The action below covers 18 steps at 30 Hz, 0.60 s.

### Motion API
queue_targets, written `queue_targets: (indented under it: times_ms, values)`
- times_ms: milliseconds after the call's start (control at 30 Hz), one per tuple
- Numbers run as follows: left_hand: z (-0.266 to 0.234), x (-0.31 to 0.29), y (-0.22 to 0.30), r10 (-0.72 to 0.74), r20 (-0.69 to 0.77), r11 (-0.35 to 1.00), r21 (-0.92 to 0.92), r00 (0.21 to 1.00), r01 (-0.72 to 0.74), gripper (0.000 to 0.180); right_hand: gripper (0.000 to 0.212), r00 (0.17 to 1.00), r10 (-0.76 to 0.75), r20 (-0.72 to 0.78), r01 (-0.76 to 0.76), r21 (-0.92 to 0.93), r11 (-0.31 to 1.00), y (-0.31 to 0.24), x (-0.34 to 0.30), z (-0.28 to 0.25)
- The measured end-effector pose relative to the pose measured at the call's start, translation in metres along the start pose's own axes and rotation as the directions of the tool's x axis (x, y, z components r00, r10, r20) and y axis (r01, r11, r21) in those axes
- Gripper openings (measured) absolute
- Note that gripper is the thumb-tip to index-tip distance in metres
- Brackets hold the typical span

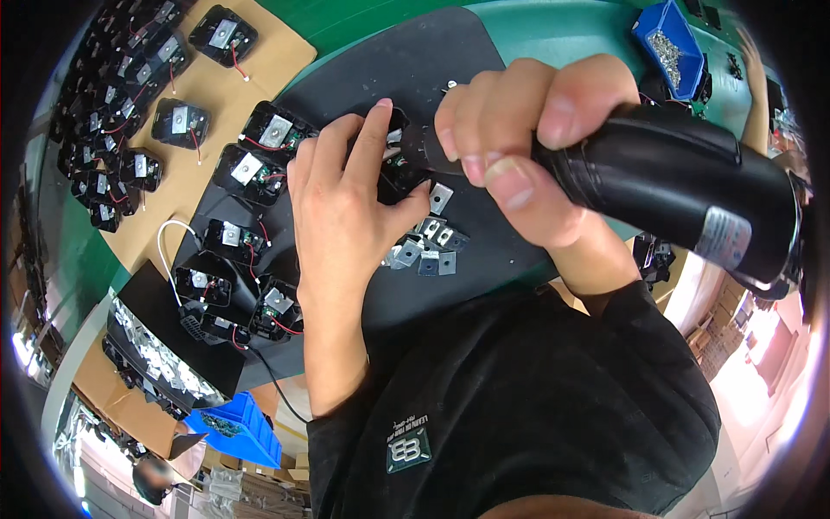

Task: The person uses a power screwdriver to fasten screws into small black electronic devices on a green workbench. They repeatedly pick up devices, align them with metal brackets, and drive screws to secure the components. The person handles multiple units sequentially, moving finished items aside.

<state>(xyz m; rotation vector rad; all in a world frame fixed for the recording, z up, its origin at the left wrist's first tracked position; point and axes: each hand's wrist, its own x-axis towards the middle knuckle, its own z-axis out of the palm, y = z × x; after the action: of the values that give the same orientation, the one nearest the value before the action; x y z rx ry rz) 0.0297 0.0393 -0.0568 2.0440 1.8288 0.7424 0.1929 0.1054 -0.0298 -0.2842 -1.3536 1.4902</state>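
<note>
My right hand (536,143) is wrapped round a black power screwdriver (670,177), its front end pointing left at a black plastic housing (400,177). That housing lies on a dark mat (424,48), gripped between the thumb and fingers of my left hand (333,195). Part of the housing is hidden by my hands, and the tool's tip cannot be made out. Close to my left thumb lie several small square metal plates (428,259) with holes. Left of my left hand sit several open black housings (246,169) with metal plates, green boards and red wires.
More housings (181,121) stand on a cardboard sheet (277,43) at the far left. A blue bin of screws (670,56) is at the far right. A black tray of metal pieces (160,355) and a blue bin (246,428) sit at the near left. Another person's arm (756,95) shows at right.
</note>
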Motion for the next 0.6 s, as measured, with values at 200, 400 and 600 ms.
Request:
queue_targets:
  times_ms: [200, 400, 600]
  values:
    - [-0.005, 0.003, 0.005, 0.029, 0.003, 0.999, 0.014, 1.000, -0.029, 0.069, 0.037, 0.996, -0.046, 0.074, 0.043, 0.040, 0.998, 0.006, 0.001, 0.001]
    - [-0.030, 0.004, 0.020, 0.045, 0.123, 0.978, 0.196, 0.991, -0.069, 0.069, 0.050, 0.974, -0.194, -0.121, 0.213, 0.182, 0.960, 0.001, 0.004, -0.007]
    - [-0.052, 0.003, 0.008, -0.019, -0.096, 0.940, 0.337, 0.995, 0.051, 0.075, 0.044, 0.966, -0.211, -0.152, 0.246, 0.271, 0.931, -0.066, -0.016, -0.052]
